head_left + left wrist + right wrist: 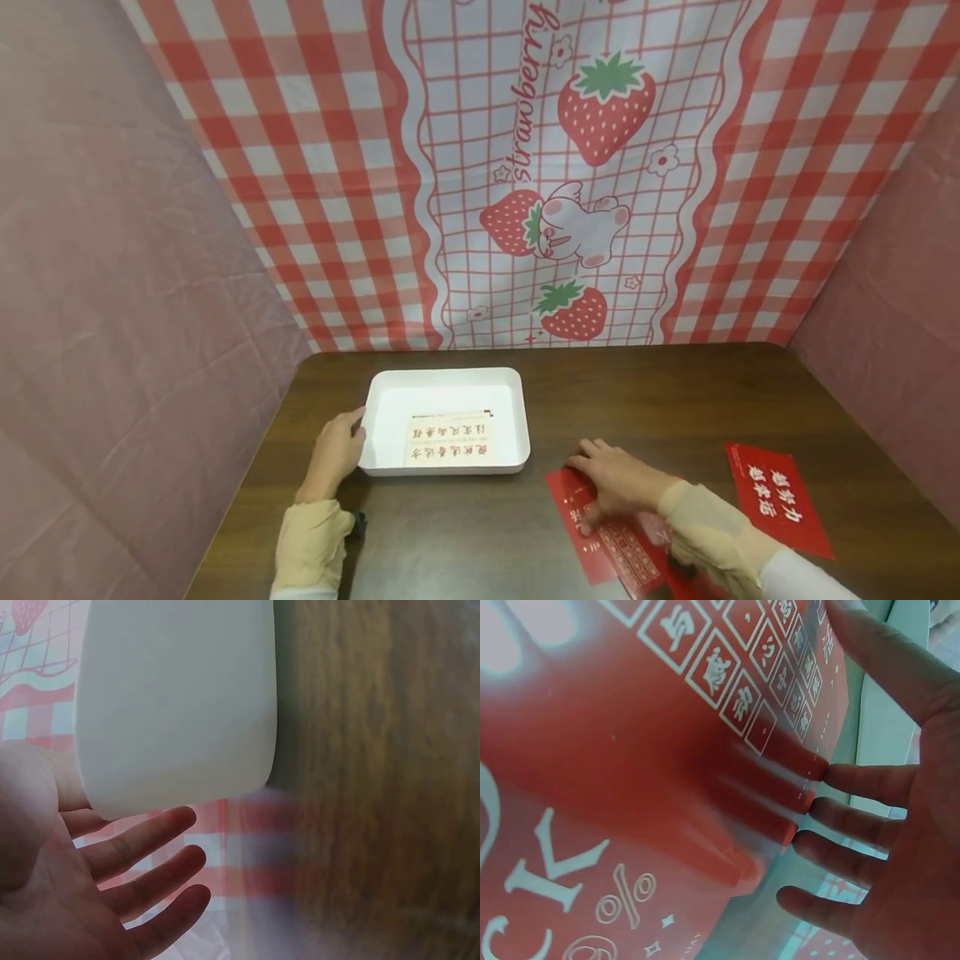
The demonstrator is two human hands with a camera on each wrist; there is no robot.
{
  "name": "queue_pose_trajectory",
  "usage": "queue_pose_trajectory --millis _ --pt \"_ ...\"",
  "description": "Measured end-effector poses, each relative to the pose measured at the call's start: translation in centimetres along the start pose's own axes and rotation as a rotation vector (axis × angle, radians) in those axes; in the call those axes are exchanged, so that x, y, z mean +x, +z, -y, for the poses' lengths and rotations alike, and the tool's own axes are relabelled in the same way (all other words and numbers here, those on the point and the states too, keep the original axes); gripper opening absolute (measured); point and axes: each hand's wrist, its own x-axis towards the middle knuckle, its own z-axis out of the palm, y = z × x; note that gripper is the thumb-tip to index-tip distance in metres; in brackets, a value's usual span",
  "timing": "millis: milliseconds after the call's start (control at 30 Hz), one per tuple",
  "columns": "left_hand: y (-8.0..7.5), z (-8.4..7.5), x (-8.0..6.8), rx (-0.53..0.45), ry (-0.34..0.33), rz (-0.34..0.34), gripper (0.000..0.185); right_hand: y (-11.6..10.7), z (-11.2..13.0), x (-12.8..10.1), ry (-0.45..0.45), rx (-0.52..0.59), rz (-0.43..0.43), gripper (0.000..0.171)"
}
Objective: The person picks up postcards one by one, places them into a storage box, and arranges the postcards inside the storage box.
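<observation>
A white tray (442,471) stands toward the left of the table with cream cards (450,442) printed with red characters in it. My left hand (336,454) is at its left side, touching the rim. In the left wrist view the fingers spread out straight beside the tray's corner (180,712), while the thumb is partly hidden behind it. To the tray's right, my right hand (618,479) rests on overlapping red cards (633,554). The right wrist view has its fairly straight fingertips touching the edge of a glossy red card (615,787) with a grid of white characters.
Another red card (778,498) with white characters lies at the right of the brown wooden table (645,383). A checked strawberry cloth (337,167) hangs behind the table. Pink cloth (150,292) covers the sides.
</observation>
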Motion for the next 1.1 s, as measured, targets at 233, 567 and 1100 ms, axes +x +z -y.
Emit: queue_pose_trajectory --millis 233,567,1100 --pt "0.0 0.1 0.0 -0.003 0.004 -0.012 0.043 -0.1 0.3 0.3 -0.035 -0.074 -0.032 0.092" --pt "0.1 0.1 0.0 0.006 0.008 -0.009 0.043 0.0 -0.3 0.5 -0.036 -0.029 -0.089 0.065" --pt "0.1 0.1 0.0 0.009 0.026 -0.014 0.043 -1.4 -1.7 0.6 -0.001 0.229 0.021 0.023"
